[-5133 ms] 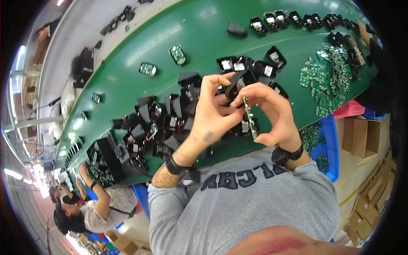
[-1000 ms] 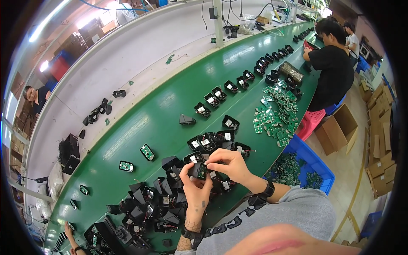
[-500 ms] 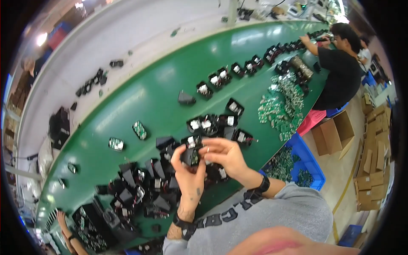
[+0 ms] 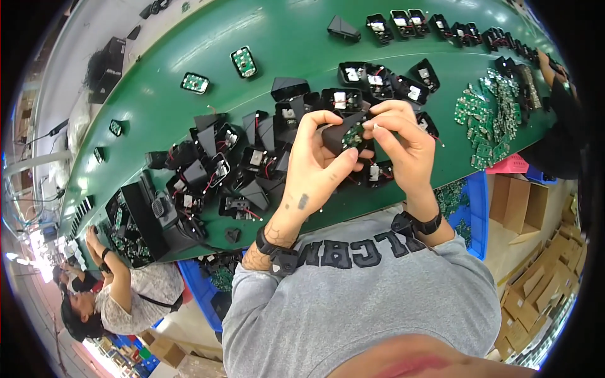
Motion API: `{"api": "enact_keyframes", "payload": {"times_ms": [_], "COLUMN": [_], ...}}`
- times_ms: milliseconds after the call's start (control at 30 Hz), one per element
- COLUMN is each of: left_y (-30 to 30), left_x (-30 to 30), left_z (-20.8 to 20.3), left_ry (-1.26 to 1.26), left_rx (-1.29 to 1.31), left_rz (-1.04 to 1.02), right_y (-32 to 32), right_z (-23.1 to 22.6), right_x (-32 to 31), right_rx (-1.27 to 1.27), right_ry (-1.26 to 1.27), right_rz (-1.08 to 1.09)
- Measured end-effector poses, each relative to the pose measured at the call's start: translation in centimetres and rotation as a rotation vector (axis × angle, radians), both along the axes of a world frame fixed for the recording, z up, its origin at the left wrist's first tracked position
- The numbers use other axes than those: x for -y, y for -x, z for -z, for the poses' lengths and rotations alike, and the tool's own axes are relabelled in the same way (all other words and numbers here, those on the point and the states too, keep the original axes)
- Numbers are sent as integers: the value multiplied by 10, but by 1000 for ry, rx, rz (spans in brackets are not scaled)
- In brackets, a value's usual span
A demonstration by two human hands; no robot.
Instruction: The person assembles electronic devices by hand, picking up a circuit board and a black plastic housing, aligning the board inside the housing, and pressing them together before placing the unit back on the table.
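Note:
My left hand (image 4: 315, 167) is wrapped round a black plastic housing (image 4: 335, 135), its open side tilted to the right. A small green circuit board (image 4: 353, 136) shows at that opening. My right hand (image 4: 406, 148) is closed, thumb and bent fingers pinched together at the board's right edge; whether the board is fully seated cannot be told. Just beyond my hands lie more black housings (image 4: 340, 99) with white parts and red wires inside. A loose heap of similar housings (image 4: 217, 167) spreads to the left of my left hand.
Green circuit boards (image 4: 488, 116) are piled on the green table (image 4: 271, 38) at right. Housings (image 4: 403, 24) form a row along the far side. A blue bin (image 4: 479, 217) stands beside the table edge. A co-worker (image 4: 135, 286) sits at left, near a black box of boards (image 4: 129, 220).
The view has swung toward the right and down, bringing the left co-worker into sight. My left hand still holds the housing, now turned so its board faces right, with my right fingers against it.

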State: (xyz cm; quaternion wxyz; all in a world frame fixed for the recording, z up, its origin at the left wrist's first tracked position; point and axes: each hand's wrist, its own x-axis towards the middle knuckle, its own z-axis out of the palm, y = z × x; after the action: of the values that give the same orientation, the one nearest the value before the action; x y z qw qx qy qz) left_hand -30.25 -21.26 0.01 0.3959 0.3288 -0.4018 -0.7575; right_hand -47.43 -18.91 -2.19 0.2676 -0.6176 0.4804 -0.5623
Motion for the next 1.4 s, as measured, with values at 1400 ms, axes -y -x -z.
{"api": "enact_keyframes", "payload": {"times_ms": [1400], "left_y": [-7], "left_x": [19], "left_z": [-24], "left_ry": [-53], "left_rx": [179], "left_rz": [285], "right_y": [35], "right_z": [-40], "right_x": [-4], "right_rx": [-665], "right_ry": [424], "right_rz": [-69]}}
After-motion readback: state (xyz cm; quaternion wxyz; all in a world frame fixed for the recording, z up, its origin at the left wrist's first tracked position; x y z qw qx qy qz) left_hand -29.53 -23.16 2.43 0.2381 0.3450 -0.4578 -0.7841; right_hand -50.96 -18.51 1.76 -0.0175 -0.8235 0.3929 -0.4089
